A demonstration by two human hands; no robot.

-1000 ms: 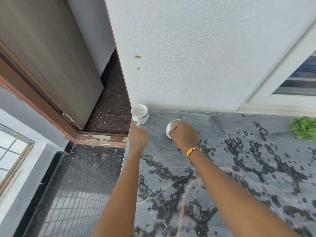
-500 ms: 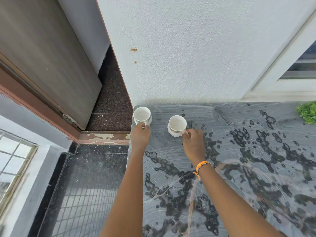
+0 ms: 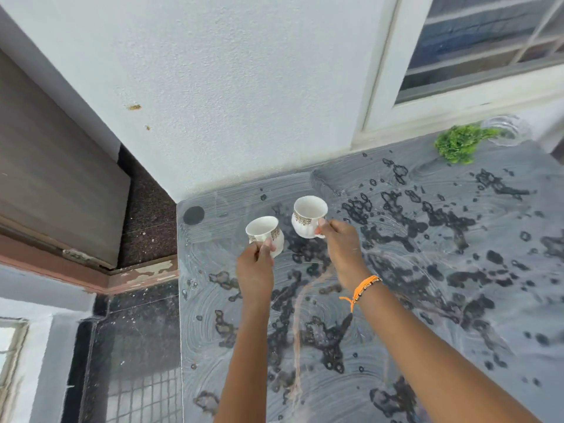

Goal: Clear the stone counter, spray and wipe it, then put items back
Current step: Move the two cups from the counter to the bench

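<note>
Two white teacups with gold-patterned bands hang above the dark stone counter, which is smeared with pale streaks and dark wet patches. My left hand grips the handle of the left cup, which tilts to the left. My right hand, with an orange band on its wrist, pinches the handle of the right cup. Both cups look empty. A dark round mark shows near the counter's far left corner.
A green leafy plant and a clear glass dish sit at the counter's far right by the window frame. A white wall backs the counter. Its left edge drops to a dark tiled floor beside a brown door.
Both cups have come up off the far left corner of the counter and moved toward me, each carried by its handle. The view has swung left and up.
</note>
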